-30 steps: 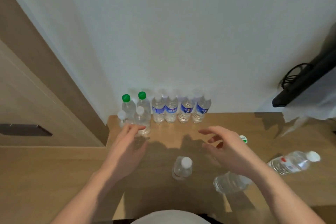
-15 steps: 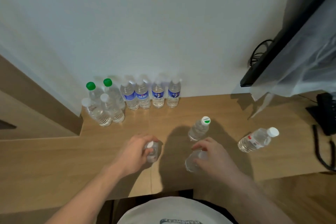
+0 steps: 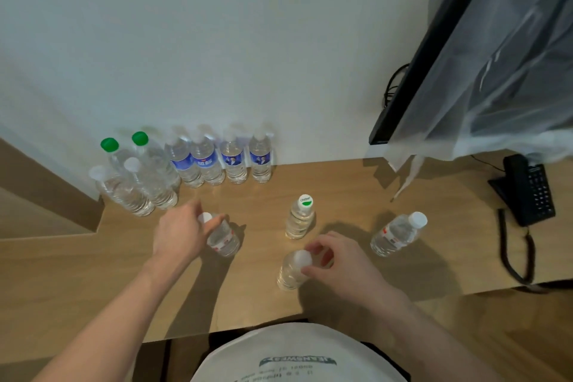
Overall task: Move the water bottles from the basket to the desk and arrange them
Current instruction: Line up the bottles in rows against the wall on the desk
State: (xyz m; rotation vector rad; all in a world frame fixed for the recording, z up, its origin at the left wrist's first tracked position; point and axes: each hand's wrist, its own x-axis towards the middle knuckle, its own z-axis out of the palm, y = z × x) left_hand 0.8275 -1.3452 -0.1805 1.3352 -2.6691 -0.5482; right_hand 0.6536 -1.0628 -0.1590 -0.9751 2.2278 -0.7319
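we are holding two small water bottles on the wooden desk [image 3: 341, 183], one in each hand. our left hand [image 3: 181, 234] is curling its fingers and thumb round the neck of a red-labelled bottle [image 3: 221, 234], just under its white cap, and that bottle is leaning toward the right. our right hand [image 3: 341, 263] is pinching the top of a clear bottle [image 3: 291, 271] near the desk's front edge, with fingertips closing on either side of its white cap. whether either bottle's base is resting on the desk or lifting off it, we cannot tell.

between and beyond our hands a bottle with a green-marked cap [image 3: 300, 217] is standing upright by itself. another red-labelled bottle [image 3: 398, 234] is standing well off to the right, apart from the rest.

along the wall at the back, four blue-labelled bottles [image 3: 221, 161] are standing side by side in a row. just left of them, at the desk's corner, two green-capped bottles [image 3: 130, 152] are standing behind two white-capped bottles [image 3: 136, 191], the four packed close together.

at the far right a black telephone [image 3: 528, 192] is sitting on the desk with its coiled cord hanging down, and a dark screen under a plastic sheet [image 3: 483, 49] is hanging on the wall above it.
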